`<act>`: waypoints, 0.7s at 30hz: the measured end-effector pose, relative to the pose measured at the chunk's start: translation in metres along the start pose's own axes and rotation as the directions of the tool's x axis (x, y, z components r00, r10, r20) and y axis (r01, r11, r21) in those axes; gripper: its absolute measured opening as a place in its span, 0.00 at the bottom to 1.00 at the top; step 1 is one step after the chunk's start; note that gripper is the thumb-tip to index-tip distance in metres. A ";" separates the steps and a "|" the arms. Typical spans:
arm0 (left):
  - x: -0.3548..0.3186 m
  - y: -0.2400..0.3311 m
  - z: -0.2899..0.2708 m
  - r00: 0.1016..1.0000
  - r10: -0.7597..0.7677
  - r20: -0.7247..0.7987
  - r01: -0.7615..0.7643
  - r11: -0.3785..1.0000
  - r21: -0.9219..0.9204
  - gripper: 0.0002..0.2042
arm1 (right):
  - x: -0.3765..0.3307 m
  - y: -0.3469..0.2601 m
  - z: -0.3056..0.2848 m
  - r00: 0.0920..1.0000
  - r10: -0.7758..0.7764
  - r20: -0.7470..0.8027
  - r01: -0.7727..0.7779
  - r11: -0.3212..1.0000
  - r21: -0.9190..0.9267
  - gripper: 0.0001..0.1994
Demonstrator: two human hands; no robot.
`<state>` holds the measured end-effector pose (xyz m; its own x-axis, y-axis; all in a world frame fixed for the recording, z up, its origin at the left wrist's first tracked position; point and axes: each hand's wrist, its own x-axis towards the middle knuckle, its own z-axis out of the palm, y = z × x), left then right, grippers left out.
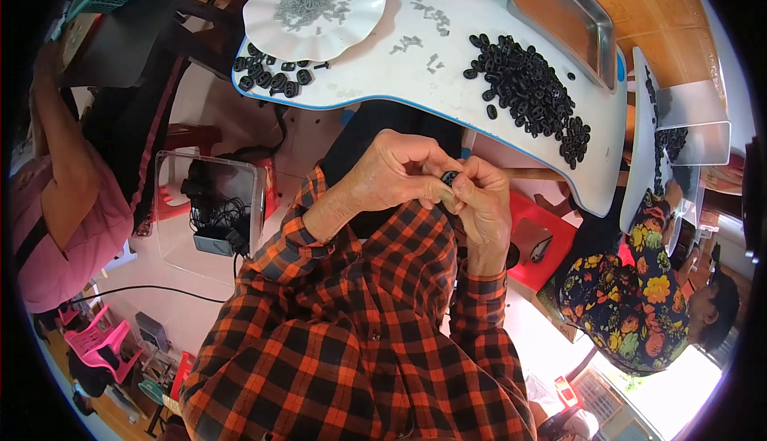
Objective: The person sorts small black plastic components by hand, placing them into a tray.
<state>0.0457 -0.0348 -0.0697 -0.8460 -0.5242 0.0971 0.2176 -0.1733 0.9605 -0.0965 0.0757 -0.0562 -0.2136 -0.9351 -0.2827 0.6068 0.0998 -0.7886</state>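
In front of my chest, my left hand and my right hand meet, fingertips pinched together around a small black oval piece. Both hands are closed on it, and the fingers cover most of the piece. A large heap of similar black oval pieces lies on the white table, beyond my right hand. Farther left, several black pieces sit near the table's edge. A white scalloped plate beside them holds a pile of small translucent pieces.
Loose translucent bits lie mid-table. A metal tray stands at the far right. One person in a floral top sits to the right, another in pink to the left. A clear bin with cables is on the floor.
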 end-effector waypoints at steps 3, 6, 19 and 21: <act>-0.002 0.001 -0.001 0.999 -0.010 -0.052 0.005 0.996 -0.089 0.11 | -0.001 0.000 0.010 0.999 -0.020 -0.042 0.017 0.997 -0.072 0.06; -0.001 0.005 -0.002 0.996 0.069 -0.060 -0.070 0.997 -0.013 0.12 | -0.004 -0.001 0.018 0.992 -0.081 -0.093 0.071 0.992 -0.106 0.05; -0.010 0.006 -0.001 0.993 0.078 -0.090 -0.093 0.980 -0.173 0.13 | -0.014 -0.004 0.028 0.985 -0.151 -0.085 0.131 0.970 -0.206 0.06; -0.011 0.009 0.000 0.992 0.097 -0.084 -0.109 0.984 -0.144 0.13 | -0.016 -0.005 0.030 0.982 -0.164 -0.096 0.139 0.965 -0.222 0.06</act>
<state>0.0570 -0.0308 -0.0624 -0.7769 -0.6068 0.1679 0.3763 -0.2337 0.8965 -0.0731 0.0799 -0.0312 -0.3828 -0.9017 -0.2012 0.3856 0.0420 -0.9217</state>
